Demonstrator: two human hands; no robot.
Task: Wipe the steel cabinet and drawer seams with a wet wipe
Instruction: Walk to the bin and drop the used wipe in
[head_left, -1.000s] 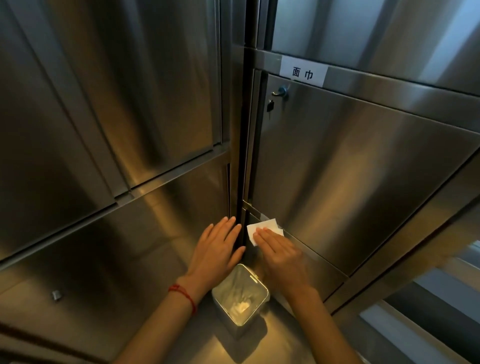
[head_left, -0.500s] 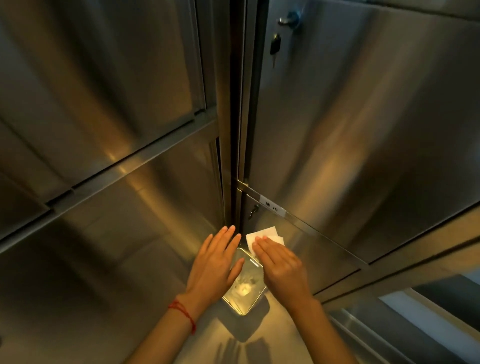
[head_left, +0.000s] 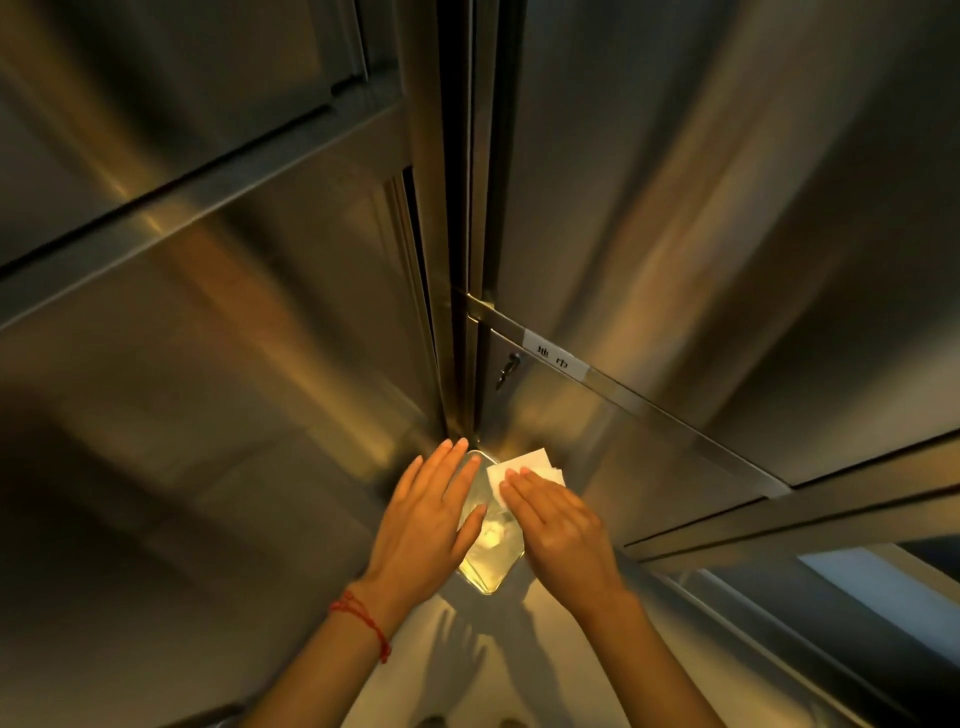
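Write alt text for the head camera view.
A right hand presses a white wet wipe flat against a steel cabinet low by its vertical seam. The open left hand hovers over a small steel bin.

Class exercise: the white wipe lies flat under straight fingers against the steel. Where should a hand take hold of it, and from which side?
Pinch the wet wipe at its free upper edge, coming from above: that edge sticks out past the right hand, whose flat fingers cover the lower part.

A steel container (head_left: 488, 564) stands on the floor (head_left: 571, 670).
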